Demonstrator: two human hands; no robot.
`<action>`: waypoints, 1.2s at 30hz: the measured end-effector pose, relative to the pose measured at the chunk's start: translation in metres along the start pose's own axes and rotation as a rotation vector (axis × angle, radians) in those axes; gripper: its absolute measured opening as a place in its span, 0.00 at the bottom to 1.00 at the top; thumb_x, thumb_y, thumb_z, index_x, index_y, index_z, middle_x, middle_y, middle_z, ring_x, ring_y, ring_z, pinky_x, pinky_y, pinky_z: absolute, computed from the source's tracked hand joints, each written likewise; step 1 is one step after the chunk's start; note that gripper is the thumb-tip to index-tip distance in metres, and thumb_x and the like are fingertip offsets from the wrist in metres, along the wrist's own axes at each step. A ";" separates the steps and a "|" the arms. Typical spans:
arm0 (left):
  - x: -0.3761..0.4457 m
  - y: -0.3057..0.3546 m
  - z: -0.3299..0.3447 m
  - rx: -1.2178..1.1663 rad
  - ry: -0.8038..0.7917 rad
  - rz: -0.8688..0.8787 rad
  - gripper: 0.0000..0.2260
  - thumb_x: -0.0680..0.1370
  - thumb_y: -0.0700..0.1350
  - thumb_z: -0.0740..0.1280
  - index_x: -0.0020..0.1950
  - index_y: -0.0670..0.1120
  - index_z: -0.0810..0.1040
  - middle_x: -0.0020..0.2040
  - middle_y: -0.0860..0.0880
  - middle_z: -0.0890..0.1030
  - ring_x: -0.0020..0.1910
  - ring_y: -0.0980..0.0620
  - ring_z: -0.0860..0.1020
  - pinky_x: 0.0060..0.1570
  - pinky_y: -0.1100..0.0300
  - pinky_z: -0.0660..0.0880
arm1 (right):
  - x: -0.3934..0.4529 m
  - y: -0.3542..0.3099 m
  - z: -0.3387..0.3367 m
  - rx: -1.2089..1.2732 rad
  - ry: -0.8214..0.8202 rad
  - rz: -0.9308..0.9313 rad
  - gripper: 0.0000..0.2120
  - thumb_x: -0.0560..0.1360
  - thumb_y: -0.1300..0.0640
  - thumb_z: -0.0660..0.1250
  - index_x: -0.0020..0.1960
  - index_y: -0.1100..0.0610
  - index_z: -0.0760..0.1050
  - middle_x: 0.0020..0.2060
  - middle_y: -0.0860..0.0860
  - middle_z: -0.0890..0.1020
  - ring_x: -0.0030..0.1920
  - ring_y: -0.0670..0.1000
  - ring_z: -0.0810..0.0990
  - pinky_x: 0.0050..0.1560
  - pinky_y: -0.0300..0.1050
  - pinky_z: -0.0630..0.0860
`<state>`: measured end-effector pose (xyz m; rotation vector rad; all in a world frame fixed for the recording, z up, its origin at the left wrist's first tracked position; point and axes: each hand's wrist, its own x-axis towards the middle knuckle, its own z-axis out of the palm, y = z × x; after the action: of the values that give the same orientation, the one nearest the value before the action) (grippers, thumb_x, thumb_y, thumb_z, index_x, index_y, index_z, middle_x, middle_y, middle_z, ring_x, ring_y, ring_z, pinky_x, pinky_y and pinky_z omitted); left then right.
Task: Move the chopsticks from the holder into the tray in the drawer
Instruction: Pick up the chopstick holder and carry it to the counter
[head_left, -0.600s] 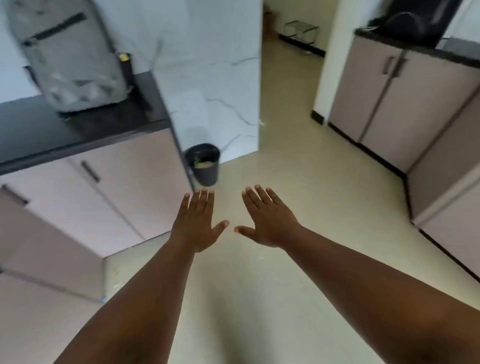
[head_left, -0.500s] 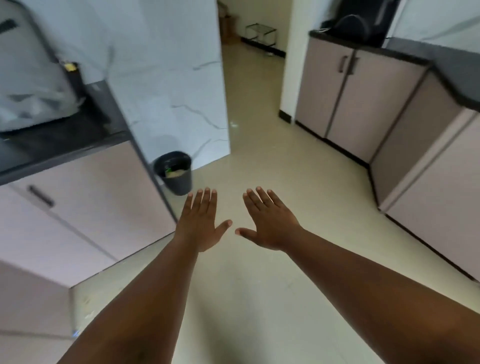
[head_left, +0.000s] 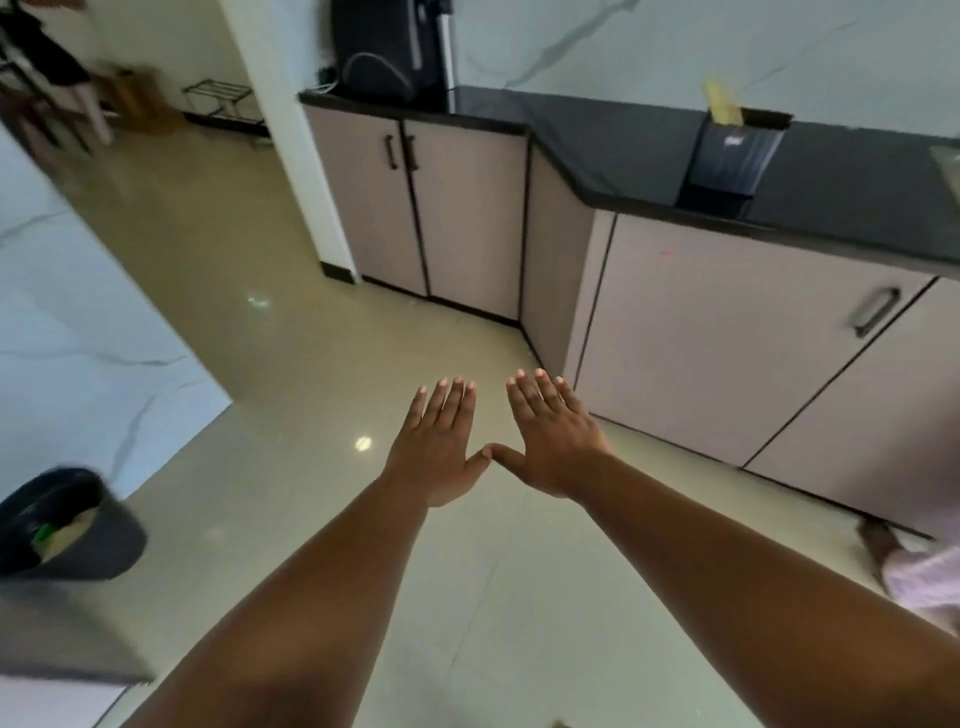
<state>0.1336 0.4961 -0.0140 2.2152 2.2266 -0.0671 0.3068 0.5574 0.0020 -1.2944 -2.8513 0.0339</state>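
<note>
I saw both hands stretched flat over the floor, left hand (head_left: 441, 447) and right hand (head_left: 553, 436) with fingers straight, holding nothing, thumb tips touching. The chopsticks (head_left: 723, 106) stood in the dark holder (head_left: 732, 150) on the black counter (head_left: 623, 140), well apart from the hands. They were blurred, and I could not make out any drawer tray.
</note>
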 end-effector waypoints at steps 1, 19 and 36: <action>0.023 0.008 -0.005 -0.008 0.010 0.025 0.36 0.81 0.64 0.44 0.78 0.43 0.35 0.81 0.44 0.40 0.79 0.46 0.37 0.73 0.49 0.30 | 0.010 0.019 -0.004 -0.003 0.003 0.030 0.44 0.76 0.29 0.43 0.79 0.58 0.40 0.80 0.54 0.44 0.78 0.54 0.39 0.73 0.50 0.32; 0.418 0.044 -0.097 -0.048 0.155 0.446 0.36 0.79 0.67 0.43 0.73 0.48 0.26 0.79 0.46 0.33 0.76 0.48 0.30 0.70 0.50 0.26 | 0.198 0.245 -0.073 -0.040 0.151 0.637 0.46 0.74 0.26 0.35 0.79 0.58 0.39 0.79 0.55 0.43 0.78 0.55 0.38 0.73 0.50 0.35; 0.654 0.165 -0.123 -0.151 0.116 0.475 0.39 0.78 0.69 0.42 0.75 0.46 0.28 0.79 0.46 0.32 0.76 0.48 0.29 0.70 0.50 0.27 | 0.282 0.517 -0.101 0.064 0.228 0.821 0.46 0.72 0.26 0.37 0.79 0.56 0.36 0.79 0.54 0.41 0.78 0.56 0.37 0.74 0.51 0.38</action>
<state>0.2988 1.1539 0.0845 2.6413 1.6211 0.2265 0.5123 1.1116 0.0908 -2.1692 -1.9450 -0.0158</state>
